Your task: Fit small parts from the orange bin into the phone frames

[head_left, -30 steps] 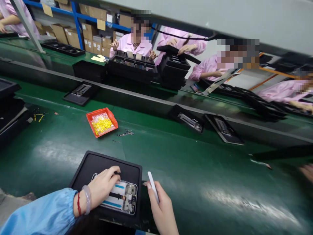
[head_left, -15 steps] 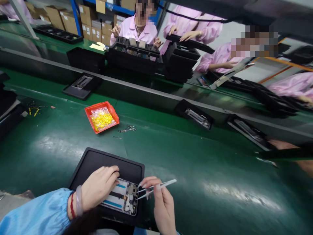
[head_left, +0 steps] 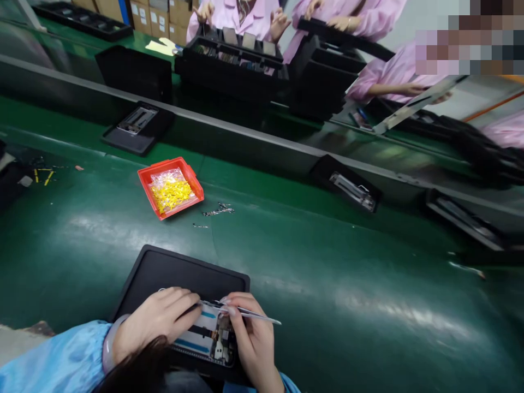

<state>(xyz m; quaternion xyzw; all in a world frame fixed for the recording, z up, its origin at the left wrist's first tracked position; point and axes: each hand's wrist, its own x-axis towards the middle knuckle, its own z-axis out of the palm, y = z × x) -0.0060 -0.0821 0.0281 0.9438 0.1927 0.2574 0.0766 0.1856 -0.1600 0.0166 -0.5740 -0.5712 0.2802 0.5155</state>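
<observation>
Item: opened phone assembly, lying in a black tray at the near edge of the green belt, circuit board exposed. Its long axis runs left to right across the tray, board end toward the right.

Left hand: fingers curled together, pressing down on the assembly's upper left part and steadying it; blue sleeve and a bracelet at the wrist.

Right hand: pinched closed on metal tweezers. The tweezers lie nearly level, tips pointing left toward the left fingertips and meeting them over the assembly's far edge. Both hands touch the assembly; the right covers the board end.

Surroundings: orange bin of yellow parts mid-belt, far left of the tray; small loose metal parts just beside it. Further black trays along the belt's far edge. Seated people in pink coats beyond.
</observation>
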